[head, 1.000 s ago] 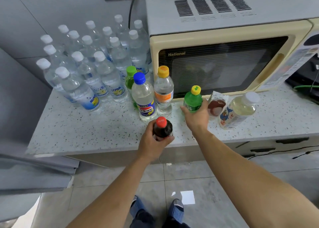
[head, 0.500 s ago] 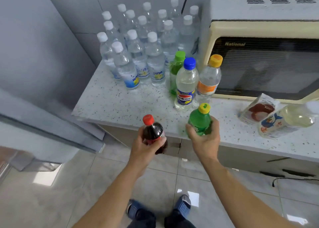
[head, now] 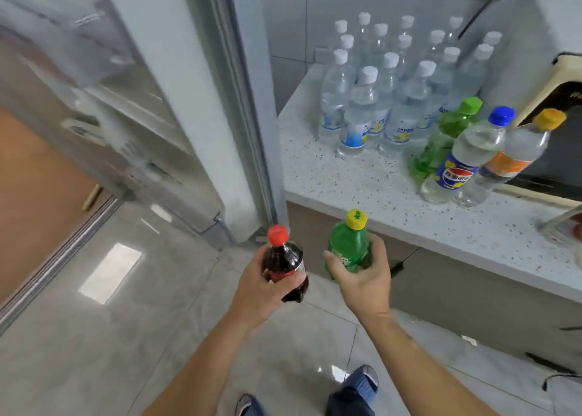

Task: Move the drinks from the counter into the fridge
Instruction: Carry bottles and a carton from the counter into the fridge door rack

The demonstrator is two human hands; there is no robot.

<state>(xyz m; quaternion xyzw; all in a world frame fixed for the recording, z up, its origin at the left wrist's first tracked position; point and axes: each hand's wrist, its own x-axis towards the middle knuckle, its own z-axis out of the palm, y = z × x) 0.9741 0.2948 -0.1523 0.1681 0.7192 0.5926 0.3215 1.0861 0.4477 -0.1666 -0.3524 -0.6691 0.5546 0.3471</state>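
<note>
My left hand grips a small dark cola bottle with a red cap, held upright over the floor. A small green bottle with a yellow cap sits in the grip of my right hand, just in front of the counter's edge. On the speckled counter stand several clear water bottles with white caps, then a green bottle, a blue-capped bottle and an orange-capped bottle. The open fridge is at the left, blurred, with its door shelves showing.
A cream microwave stands at the counter's right end. A carton lies at the right edge. The grey fridge door edge rises between fridge and counter. Tiled floor lies below, with my feet at the bottom.
Both bottles were lifted off the counter and carried left. My view has swung left, so the open fridge is now in sight and the microwave sits at the right edge.
</note>
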